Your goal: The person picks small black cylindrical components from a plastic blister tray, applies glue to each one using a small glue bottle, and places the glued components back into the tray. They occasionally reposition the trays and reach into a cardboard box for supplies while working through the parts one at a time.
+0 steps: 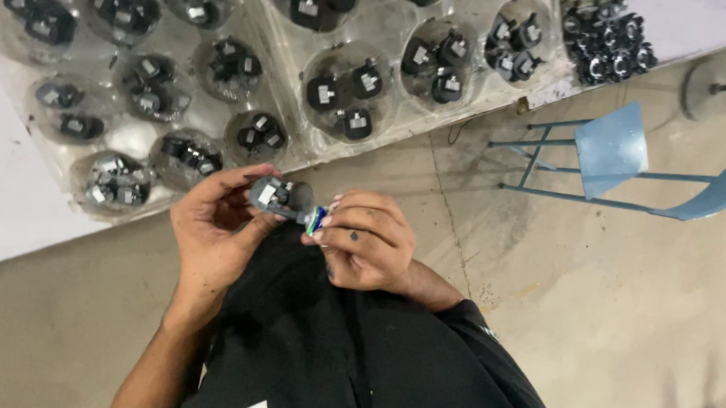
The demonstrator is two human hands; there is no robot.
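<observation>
My left hand (pixel 213 227) grips a small round dark grey part (pixel 273 196) between thumb and fingers, just below the table's edge. My right hand (pixel 366 240) pinches a small green and blue piece (pixel 317 219) at the part's lower right side, fingertips touching it. Both hands are held over my lap in black clothing (pixel 334 340).
Clear plastic trays (pixel 296 149) with round pockets holding black parts cover the white table (pixel 9 192) above my hands. A pile of black rings (pixel 608 42) lies at the top right. A light blue metal chair (pixel 614 156) stands on the concrete floor to the right.
</observation>
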